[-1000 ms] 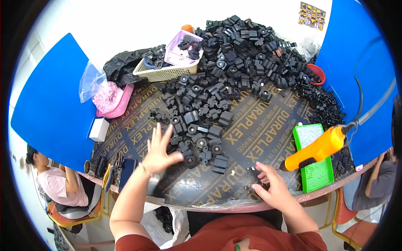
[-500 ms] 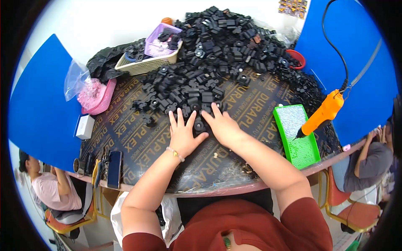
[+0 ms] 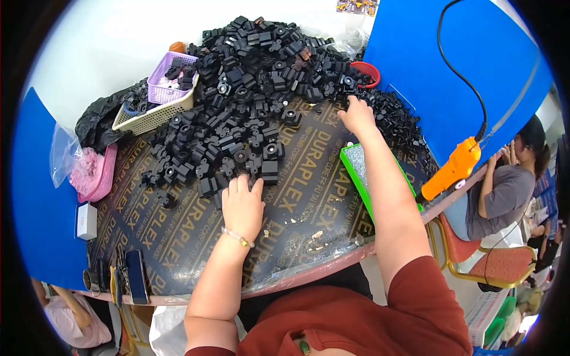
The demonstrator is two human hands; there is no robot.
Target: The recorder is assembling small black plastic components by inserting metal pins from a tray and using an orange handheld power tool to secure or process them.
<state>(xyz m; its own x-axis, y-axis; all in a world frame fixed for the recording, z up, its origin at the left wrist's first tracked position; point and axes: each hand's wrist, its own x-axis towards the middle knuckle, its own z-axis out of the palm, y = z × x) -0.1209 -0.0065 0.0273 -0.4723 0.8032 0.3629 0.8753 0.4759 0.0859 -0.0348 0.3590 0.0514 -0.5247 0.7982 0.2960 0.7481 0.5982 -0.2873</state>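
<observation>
I log left hand (image 3: 242,206), loosely spread, nothing visibly held, at black parts (image 3: 240,155) mid worktop (image 3: 300,199); right hand (image 3: 360,118), now apart, half-curled, contents unclear, splitting my reach toward small black pieces (image 3: 396,113) along its right edge.

We can't see all of the green tray (image 3: 355,181), as the right arm (image 3: 396,213) covers part. We can't tell if the right hand (image 3: 358,117) touches the tiny black bits (image 3: 393,109). The top edge cuts off the poster (image 3: 357,6).
</observation>
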